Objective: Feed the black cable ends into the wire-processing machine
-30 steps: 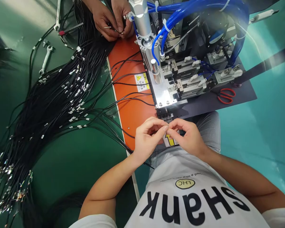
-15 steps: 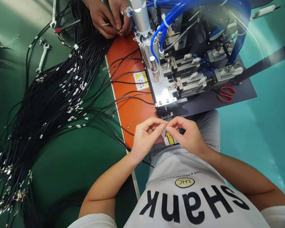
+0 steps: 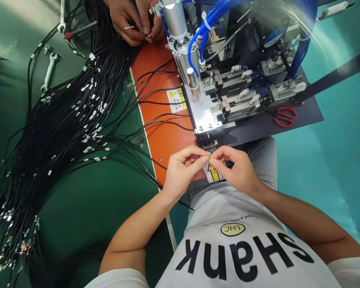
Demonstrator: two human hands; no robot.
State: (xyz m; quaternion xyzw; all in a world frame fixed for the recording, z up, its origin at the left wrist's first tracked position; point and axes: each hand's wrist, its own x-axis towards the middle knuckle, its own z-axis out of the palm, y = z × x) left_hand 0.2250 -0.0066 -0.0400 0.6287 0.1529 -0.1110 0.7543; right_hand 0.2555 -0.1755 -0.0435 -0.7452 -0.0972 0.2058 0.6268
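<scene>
Centre of frame: left hand (image 3: 183, 167) and right hand (image 3: 239, 169) both pinched closed on 1 tiny piece (image 3: 210, 155), just below machine (image 3: 204, 116). Piece shows more than 1 s ago; hands barely moved, so fingerwork looks ongoing. Too small to identify.

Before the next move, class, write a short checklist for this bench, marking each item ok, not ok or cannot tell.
1. Left hand and right hand fingers meet at the small piece: ok.
2. Small piece identified: cannot tell, too small and mostly covered.
3. Scissors lie on the dark plate, apart from both hands: ok.
4. Co-worker's hands apart from this person's: ok.
5. Black cables laid without crossing: not ok, several overlap.
</scene>
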